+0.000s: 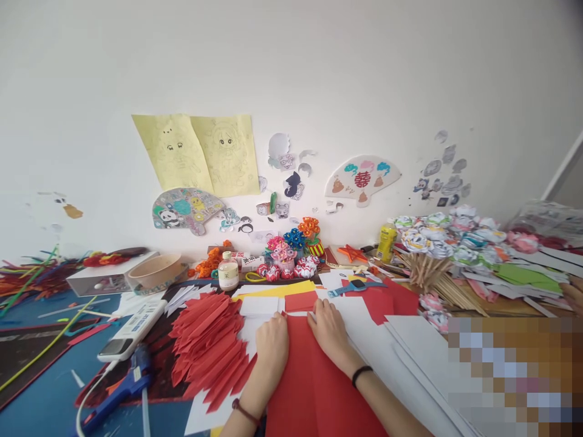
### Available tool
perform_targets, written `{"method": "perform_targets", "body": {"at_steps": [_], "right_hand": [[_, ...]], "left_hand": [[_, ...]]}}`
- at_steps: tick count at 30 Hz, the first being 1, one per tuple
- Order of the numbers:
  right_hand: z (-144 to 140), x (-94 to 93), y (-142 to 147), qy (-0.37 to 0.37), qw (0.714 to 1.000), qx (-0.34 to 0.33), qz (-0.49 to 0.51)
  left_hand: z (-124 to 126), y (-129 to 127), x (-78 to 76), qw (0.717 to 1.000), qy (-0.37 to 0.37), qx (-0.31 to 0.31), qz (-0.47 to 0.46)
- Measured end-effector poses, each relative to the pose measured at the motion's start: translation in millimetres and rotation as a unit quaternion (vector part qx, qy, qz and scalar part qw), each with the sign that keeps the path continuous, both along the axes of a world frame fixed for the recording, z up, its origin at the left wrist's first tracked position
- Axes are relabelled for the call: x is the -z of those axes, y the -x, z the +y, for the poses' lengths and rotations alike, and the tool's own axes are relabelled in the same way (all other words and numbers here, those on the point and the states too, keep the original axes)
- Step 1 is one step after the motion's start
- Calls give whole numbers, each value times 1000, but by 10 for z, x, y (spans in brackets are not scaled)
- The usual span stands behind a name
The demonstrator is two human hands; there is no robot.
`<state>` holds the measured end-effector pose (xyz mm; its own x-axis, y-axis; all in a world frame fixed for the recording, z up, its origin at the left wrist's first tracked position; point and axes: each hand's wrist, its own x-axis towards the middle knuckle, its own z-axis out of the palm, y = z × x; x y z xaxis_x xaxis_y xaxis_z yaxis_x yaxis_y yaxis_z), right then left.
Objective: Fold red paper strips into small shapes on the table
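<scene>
A long sheet of red paper (298, 370) lies in front of me, a lengthwise crease running down it. My left hand (272, 346) is closed at the far left corner, its fingertips partly hidden behind the knuckles. At the far right corner, my right hand (331, 328) has its fingers bent and thumb against the paper's edge. Just beyond the hands sit a smaller red piece (300, 301) and a white piece (259, 306). A heap of folded red paper strips (207, 343) is left of my left hand. White sheets (410, 358) are stacked to the right.
A blue glue gun (136, 376) and a white power strip (134, 328) with a cable lie left. A small bottle (228, 273), paper flowers (294, 243) and a blue watch (357, 287) stand or lie behind. Paper roses (437, 237) crowd the right, near another person's hand (572, 297).
</scene>
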<state>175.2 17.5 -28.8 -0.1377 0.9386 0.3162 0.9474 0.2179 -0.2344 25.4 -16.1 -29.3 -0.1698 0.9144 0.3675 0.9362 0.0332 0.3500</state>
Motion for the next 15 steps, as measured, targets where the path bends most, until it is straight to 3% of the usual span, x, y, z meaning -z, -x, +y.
{"method": "perform_targets", "body": {"at_steps": [5, 15], "right_hand": [[25, 114, 37, -54, 998, 9, -8], [27, 143, 24, -76, 997, 4, -15]], "left_hand": [[-11, 24, 40, 986, 49, -31, 157], [-45, -1, 21, 975, 54, -41, 211]]}}
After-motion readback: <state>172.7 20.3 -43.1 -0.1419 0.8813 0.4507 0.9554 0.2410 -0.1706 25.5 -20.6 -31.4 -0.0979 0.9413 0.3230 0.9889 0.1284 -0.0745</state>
